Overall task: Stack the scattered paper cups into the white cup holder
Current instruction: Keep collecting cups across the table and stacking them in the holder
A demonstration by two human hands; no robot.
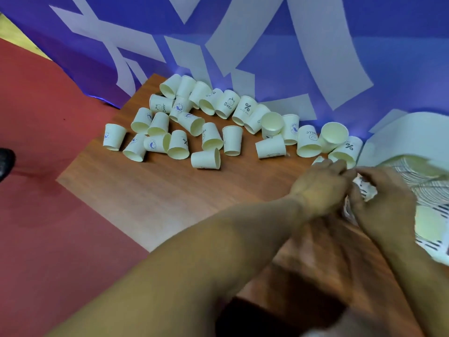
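Observation:
Several pale paper cups (232,140) lie scattered across the far half of the wooden table (170,190), most on their sides, some printed with "Bear" or "%". At the table's right edge my left hand (320,183) and my right hand (386,203) meet, and the fingers of both pinch a small white item with dark print (364,189). A blurred, striped white object (422,176) lies just right of my hands; I cannot tell what it is. One cup (345,152) lies right behind my left fingertips.
A blue banner with white shapes (267,57) hangs right behind the cups. Red floor (48,215) lies left of the table, with a black shoe (6,161) at the frame's left edge. A dark blurred shape (267,317) sits at the table's near edge.

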